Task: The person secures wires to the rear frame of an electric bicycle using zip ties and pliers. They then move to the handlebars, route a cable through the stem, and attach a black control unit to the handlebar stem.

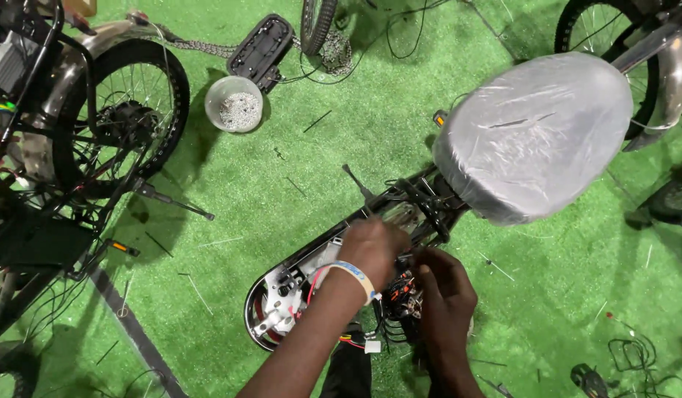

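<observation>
Two hands meet over the bike frame (400, 203) that lies on the green turf (296, 177). From the head camera we see our left hand (374, 250), a band at its wrist, curled down onto the frame, and our right hand (444, 291) pinching among the wires (400, 291); what either grips we cannot tell. A wrapped seat (532, 136) sits just beyond, a cup of screws (235, 103) well apart.

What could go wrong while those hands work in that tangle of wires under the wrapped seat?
The left hand and right hand crowd the wire bundle, so a connector might pull loose. The open tub of small metal parts on the green turf could tip and scatter.
</observation>
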